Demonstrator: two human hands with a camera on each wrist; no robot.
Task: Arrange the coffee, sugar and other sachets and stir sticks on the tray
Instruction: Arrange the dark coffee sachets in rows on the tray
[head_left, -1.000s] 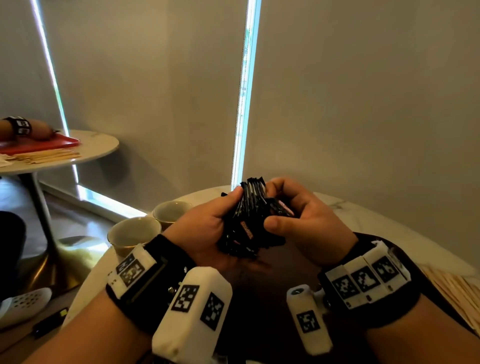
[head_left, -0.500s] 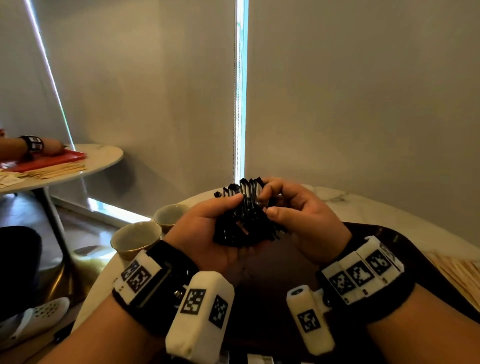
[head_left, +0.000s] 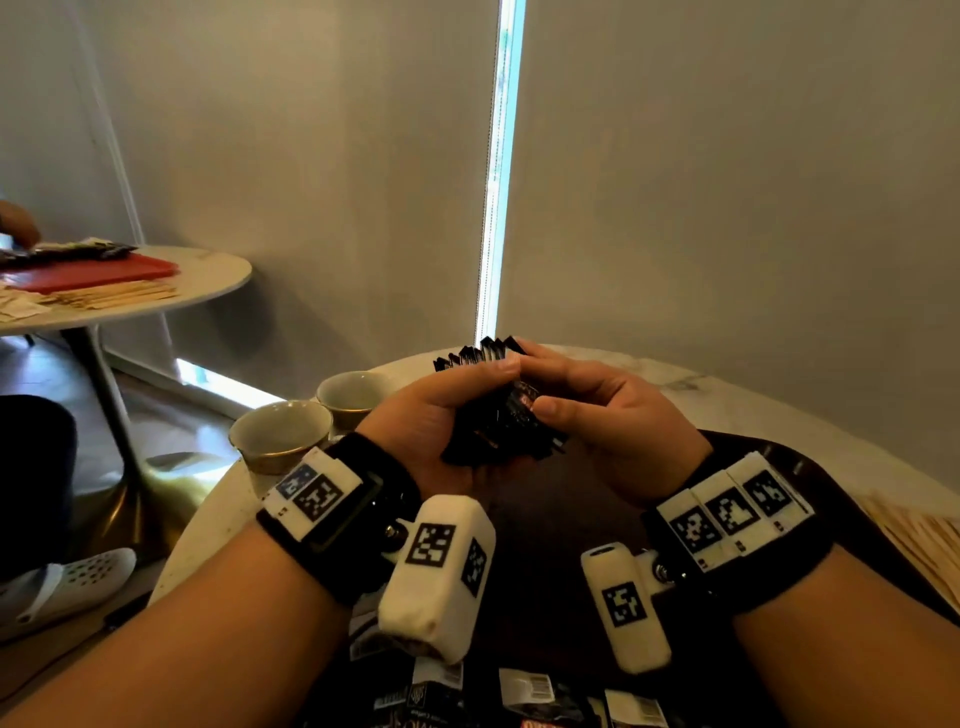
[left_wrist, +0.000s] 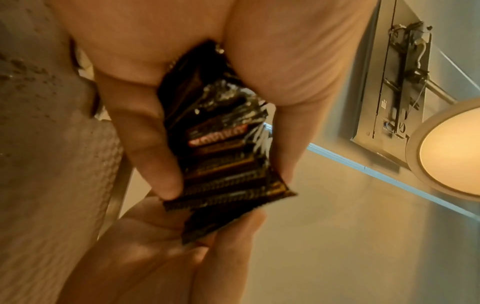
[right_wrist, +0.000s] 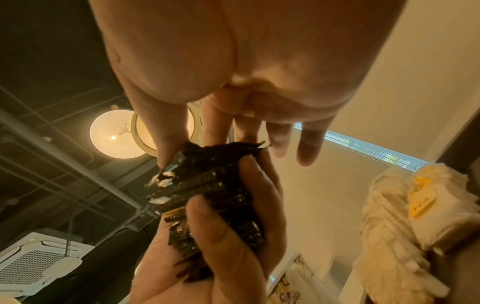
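Observation:
A stack of black coffee sachets (head_left: 493, 415) stands on edge between both hands, above the dark tray (head_left: 779, 457). My left hand (head_left: 457, 400) grips the stack from the left, thumb on its top edge. In the left wrist view the thumb and fingers clamp the sachets (left_wrist: 223, 156). My right hand (head_left: 540, 382) pinches the stack's right side with thumb and forefinger; in the right wrist view it pinches the stack (right_wrist: 207, 176) at the upper end. More loose sachets (head_left: 545, 696) lie on the tray's near edge. Wooden stir sticks (head_left: 924, 535) lie right of the tray.
Two gold-rimmed cups (head_left: 280, 431) (head_left: 353, 392) stand on the marble table (head_left: 649, 364) left of the tray. A second round table (head_left: 208, 275) at far left carries a red tray, sticks and sachets, with another person's hand over it. A wall rises close behind.
Both hands have kept hold of the stack and stayed over the tray. The right fingers have shifted along the stack's top edge. The view has tilted down, showing the loose sachets.

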